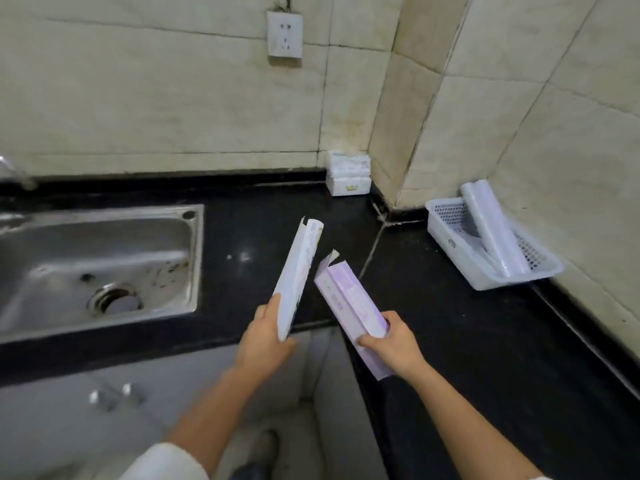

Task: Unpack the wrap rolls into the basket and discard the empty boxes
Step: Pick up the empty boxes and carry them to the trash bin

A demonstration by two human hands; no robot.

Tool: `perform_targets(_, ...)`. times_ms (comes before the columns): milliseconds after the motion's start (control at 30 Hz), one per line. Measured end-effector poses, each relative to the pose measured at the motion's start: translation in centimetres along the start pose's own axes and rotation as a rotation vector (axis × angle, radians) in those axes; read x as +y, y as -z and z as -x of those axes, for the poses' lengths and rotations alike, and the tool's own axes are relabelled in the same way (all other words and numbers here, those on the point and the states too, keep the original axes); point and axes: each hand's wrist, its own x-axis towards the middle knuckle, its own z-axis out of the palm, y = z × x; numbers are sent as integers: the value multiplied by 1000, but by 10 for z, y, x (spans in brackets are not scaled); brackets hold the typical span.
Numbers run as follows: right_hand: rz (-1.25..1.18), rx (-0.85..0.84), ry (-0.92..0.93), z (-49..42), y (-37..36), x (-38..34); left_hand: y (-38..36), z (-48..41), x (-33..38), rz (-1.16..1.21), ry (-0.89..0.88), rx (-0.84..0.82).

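My left hand (265,344) grips the lower end of a long white wrap box (298,271), its opened top flap pointing away from me. My right hand (391,344) holds a second, purple-white wrap box (349,303), also with an open flap at its far end. Both boxes hang above the black counter's front edge, close together but apart. At the right, a white perforated basket (450,244) sits against the wall with two clear wrap rolls (493,233) lying in it, one propped over the rim.
A steel sink (97,265) is set into the black counter (450,323) on the left. A stack of white tissue packs (348,173) stands in the back corner. A wall socket (284,34) is above. White cabinet doors are below.
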Motion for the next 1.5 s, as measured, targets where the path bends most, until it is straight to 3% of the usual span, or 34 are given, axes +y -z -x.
perform_targets(567, 474, -885, 444, 330, -280, -20, 49, 534, -173, 201, 942, 504)
perform_targets(733, 642, -1039, 580, 470, -369, -15, 44, 693, -227, 281, 1124, 633)
perform_targets(833, 679, -1094, 575, 561, -423, -2, 45, 787, -265, 383, 1147, 731)
perform_targets(1000, 700, -1170, 479, 709, -502, 50, 53, 934, -321, 454, 1281, 722)
perform_targets(1233, 813, -1210, 420, 824, -595, 80, 56, 1022, -397, 610, 1436, 698)
perform_targets(1500, 982, -1196, 413, 840, -714, 135, 17, 1018, -515, 904, 1450, 764)
